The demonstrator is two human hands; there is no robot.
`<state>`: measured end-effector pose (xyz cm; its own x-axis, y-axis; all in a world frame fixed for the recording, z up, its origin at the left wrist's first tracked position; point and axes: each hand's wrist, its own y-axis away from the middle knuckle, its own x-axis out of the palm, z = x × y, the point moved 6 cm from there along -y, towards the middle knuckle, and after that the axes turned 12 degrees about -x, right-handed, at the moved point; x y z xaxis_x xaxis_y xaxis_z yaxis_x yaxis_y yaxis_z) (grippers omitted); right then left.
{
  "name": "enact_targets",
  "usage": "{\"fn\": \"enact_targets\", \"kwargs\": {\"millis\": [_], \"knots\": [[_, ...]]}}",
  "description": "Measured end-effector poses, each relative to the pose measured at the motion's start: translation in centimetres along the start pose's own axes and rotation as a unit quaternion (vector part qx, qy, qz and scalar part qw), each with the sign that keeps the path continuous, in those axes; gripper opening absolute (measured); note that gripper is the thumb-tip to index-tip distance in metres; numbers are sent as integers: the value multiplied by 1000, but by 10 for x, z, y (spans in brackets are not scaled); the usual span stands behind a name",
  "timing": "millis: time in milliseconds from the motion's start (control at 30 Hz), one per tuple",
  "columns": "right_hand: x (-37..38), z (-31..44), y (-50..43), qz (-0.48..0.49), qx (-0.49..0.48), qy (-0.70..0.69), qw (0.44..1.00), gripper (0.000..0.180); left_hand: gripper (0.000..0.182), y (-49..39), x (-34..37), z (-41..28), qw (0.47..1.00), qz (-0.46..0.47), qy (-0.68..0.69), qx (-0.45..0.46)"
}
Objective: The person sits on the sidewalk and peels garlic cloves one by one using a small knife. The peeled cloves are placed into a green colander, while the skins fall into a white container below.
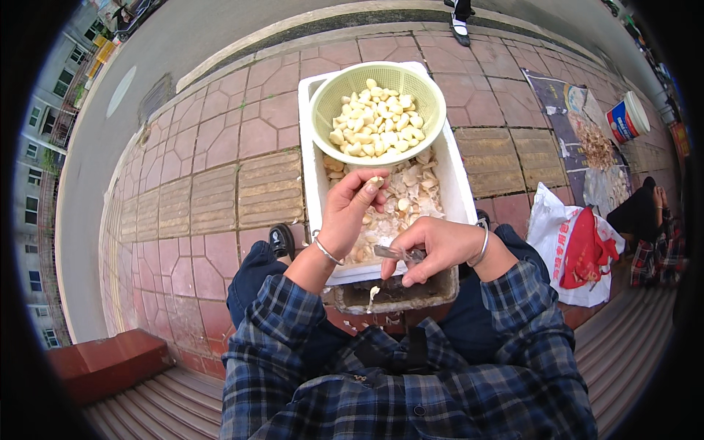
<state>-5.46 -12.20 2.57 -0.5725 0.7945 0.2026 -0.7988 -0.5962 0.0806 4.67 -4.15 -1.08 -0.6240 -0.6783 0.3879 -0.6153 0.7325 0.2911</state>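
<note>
Between thumb and fingers my left hand (355, 201) pinches a garlic clove (376, 181), just in front of a pale green plastic colander (434, 118). Peeled garlic cloves (379, 118) are heaped in that colander. My right hand (440, 247) grips a small knife (393, 252), its short dull blade pointing left; most of the handle is hidden in the fingers. Both hands are over a white foam box (459, 192), which holds papery garlic skins (415, 184) and some cloves. The colander rests across the far end of the box. A bit of peel (374, 292) shows below my right hand.
A white sack (569, 242) with a red cloth or bag (586, 253) lies to the right. Beyond it are a dark sheet (555, 104) bearing garlic skins and a white bucket (630, 118). Another person (654, 236) sits at the far right; a passer-by's foot (460, 30) is ahead.
</note>
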Motion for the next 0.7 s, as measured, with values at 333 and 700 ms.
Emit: {"fn": "enact_targets", "kwargs": {"millis": [333,700], "knots": [[-60,-5,13,-458,-67,42,885,15,15,14,14,-15,935,-91,-299,165],[-58,-9,10,-495,-92,168,847,14,16,22,24,-24,851,-140,-418,286]]}}
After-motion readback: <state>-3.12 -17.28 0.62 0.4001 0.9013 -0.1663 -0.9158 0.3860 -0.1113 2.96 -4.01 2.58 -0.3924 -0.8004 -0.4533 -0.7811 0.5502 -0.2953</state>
